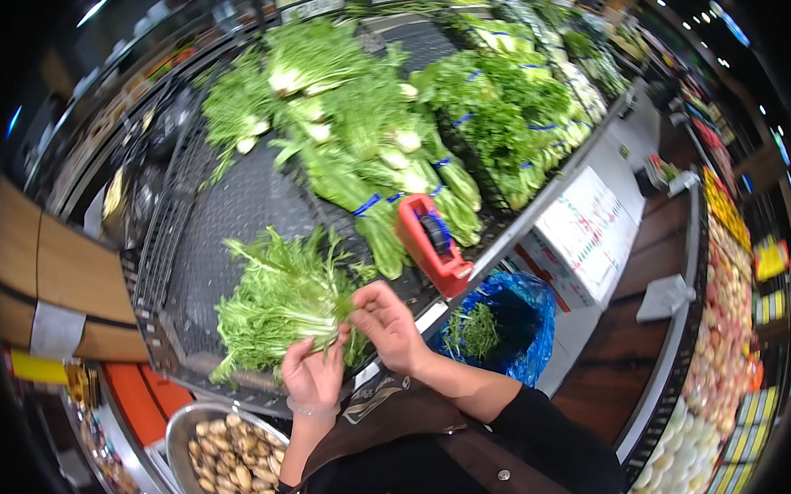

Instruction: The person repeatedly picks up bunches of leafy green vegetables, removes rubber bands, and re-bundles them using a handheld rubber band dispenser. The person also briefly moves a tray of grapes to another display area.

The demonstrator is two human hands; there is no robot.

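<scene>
A frilly leafy green with pale stems point(283, 295) rests at the near end of the black display tray point(221, 195). My left hand point(316, 368) holds its stem end from below. Beside it, my right hand point(386, 325) pinches a small leaf at the stems between thumb and fingers. A red tape dispenser point(431, 245) with a roll of blue tape stands on the tray's right edge. Beyond it lie long-leaf green bunches point(352, 187) bound with blue tape, and several loose frilly heads point(317, 61) with white stem ends.
A blue plastic-lined bin point(536, 324) with green trimmings point(474, 331) stands below the tray's right edge. Behind it is a white carton point(585, 234). A metal bowl of brownish produce point(234, 457) sits at lower left. Taped leafy bunches point(505, 107) fill the far right.
</scene>
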